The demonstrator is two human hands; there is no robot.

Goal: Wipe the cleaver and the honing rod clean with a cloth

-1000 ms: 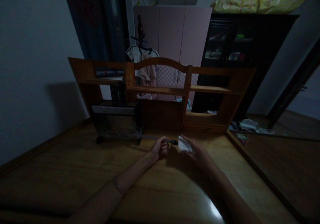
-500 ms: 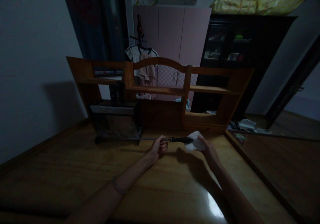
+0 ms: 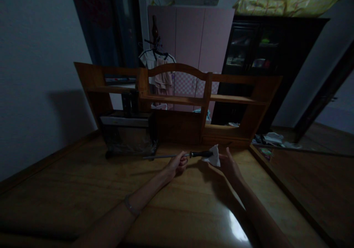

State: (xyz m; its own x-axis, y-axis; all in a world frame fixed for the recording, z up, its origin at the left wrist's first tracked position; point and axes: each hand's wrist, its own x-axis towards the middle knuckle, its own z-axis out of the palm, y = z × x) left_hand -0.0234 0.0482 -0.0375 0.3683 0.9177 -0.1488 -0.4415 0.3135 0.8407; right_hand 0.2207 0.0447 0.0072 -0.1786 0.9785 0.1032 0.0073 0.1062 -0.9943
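A sharpening steel [image 3: 203, 154] with a slim grey rod and a black handle is held level above the wooden desk. My left hand [image 3: 178, 162] is closed round the rod just beside the handle, and the rod's tip points left. At the handle's butt end, a crumpled white tissue [image 3: 214, 156] touches the black grip. My right hand [image 3: 230, 167] holds this tissue with its fingers, which are partly hidden behind it; the thumb stands up, apart from them.
A wooden shelf unit [image 3: 177, 100] runs along the back of the desk [image 3: 110, 192]. At its left stands a black and silver appliance [image 3: 125, 130], close behind the rod's tip. A raised wooden edge [image 3: 276, 181] borders the desk on the right.
The steel has tilted slightly, its tip now lower and more of the rod in sight. My right thumb has lifted off the tissue, which has folded narrower at the handle's end.
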